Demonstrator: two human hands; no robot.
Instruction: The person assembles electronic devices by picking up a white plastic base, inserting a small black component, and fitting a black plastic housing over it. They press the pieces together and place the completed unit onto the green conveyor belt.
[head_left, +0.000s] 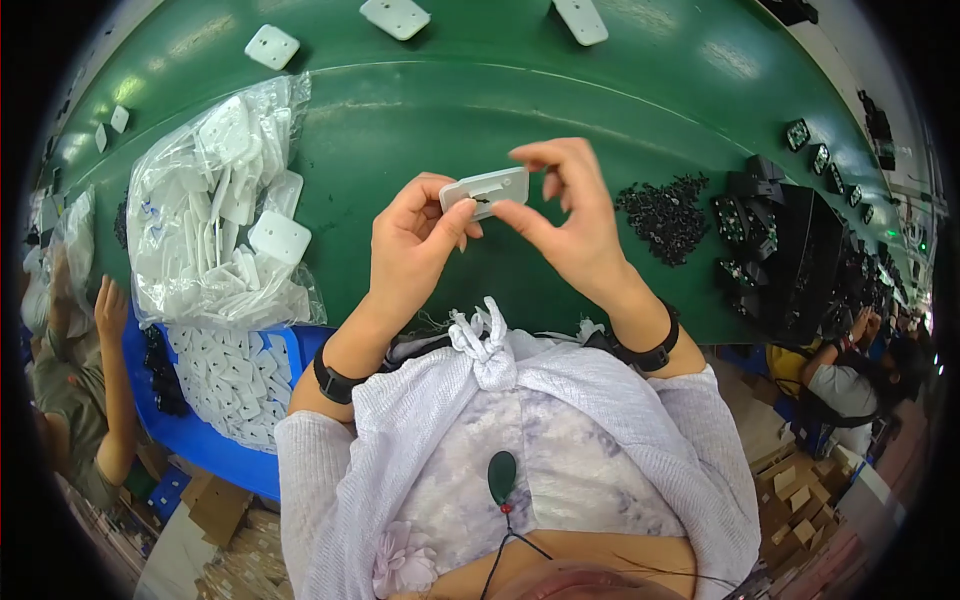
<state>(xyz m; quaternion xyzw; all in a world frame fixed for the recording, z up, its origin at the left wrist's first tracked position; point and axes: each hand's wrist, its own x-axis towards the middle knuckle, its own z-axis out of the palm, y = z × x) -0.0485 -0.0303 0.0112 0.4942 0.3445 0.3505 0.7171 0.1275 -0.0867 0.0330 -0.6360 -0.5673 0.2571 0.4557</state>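
My left hand (412, 245) pinches a small white rectangular plastic plate (487, 188) by its left end, above the green table (560, 90). My right hand (565, 215) is at the plate's right end, thumb and forefinger pressing a tiny black part against its face, the other fingers raised. Both wrists wear black bands. A heap of small black parts (665, 212) lies on the table just right of my right hand.
A clear bag of white plates (215, 215) lies at the left, above a blue bin (235, 385) holding more. Loose white plates (272, 46) sit along the far side. Black trays (790, 250) stand at the right. Other people sit at both sides.
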